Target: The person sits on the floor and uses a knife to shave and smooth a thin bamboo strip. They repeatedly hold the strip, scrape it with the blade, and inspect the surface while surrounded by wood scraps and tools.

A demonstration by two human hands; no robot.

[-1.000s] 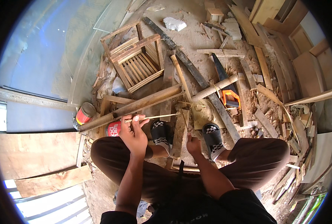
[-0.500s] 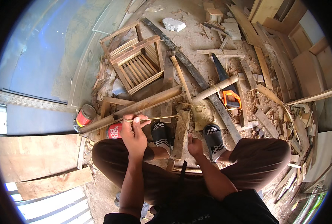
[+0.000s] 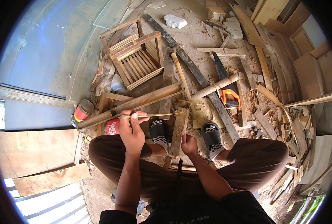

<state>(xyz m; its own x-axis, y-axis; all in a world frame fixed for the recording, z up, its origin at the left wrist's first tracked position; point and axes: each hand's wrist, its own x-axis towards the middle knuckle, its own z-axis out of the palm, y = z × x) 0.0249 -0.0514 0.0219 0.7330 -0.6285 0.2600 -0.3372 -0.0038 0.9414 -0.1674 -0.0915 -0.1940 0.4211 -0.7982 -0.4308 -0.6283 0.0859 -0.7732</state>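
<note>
My left hand [image 3: 132, 132] pinches a thin bamboo strip [image 3: 156, 115], which points right across the gap between my feet. The strip's far tip lies over the upper end of a wooden block [image 3: 180, 128]. Closed in a fist, my right hand [image 3: 189, 144] is beside that block, gripping a narrow blade-like tool [image 3: 185, 125] that points away from me. The handle is hidden in my fingers, and I cannot make out the tool's exact kind. Below my left hand, a red can [image 3: 112, 127] sits partly covered by it.
A slatted wooden frame [image 3: 136, 61] stands at the far left. Split bamboo [image 3: 147, 99] lies across the floor, with a round pole [image 3: 216, 87] to its right. A handsaw with orange handle [image 3: 231, 99], a dark beam [image 3: 196, 69] and another can [image 3: 84, 109] lie around.
My right hand has moved left and slightly up with the tool, closer to the strip and block. My left hand has shifted slightly left, still pinching the strip.
</note>
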